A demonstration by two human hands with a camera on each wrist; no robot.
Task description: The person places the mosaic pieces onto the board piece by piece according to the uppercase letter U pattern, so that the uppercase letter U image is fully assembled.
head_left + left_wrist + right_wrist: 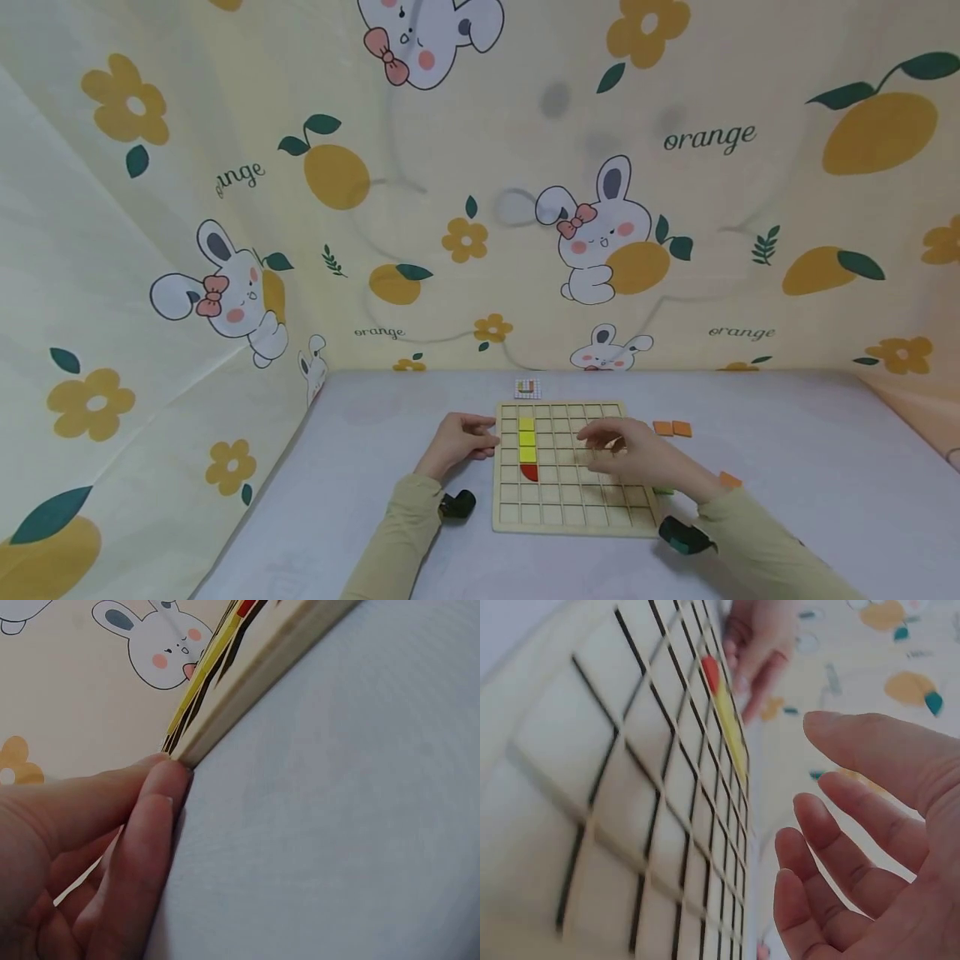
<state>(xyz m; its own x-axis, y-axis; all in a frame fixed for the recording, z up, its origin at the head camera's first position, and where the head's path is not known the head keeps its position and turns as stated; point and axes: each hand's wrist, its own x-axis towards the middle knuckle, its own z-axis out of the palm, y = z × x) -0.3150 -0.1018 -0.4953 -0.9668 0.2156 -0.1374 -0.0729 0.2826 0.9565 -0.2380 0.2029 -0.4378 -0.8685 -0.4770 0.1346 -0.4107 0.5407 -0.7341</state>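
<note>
A wooden grid board (555,493) lies on the table. In its second column from the left, three yellow square tiles (527,438) form a line, and a red quarter-round tile (530,472) sits just below them. My left hand (459,437) pinches the board's left edge between thumb and fingers; the left wrist view shows the fingertips (169,776) on that rim. Over the board's right half hovers my right hand (626,450), its fingers loosely bent and spread. The right wrist view shows nothing between the thumb and fingers of this hand (877,855).
Behind the board lies a small pattern card (527,388) with a coloured figure. To the right are two orange square tiles (682,429), another orange tile (730,480) by the right wrist, and a partly hidden green piece (663,491). A printed curtain (465,150) hangs behind the table.
</note>
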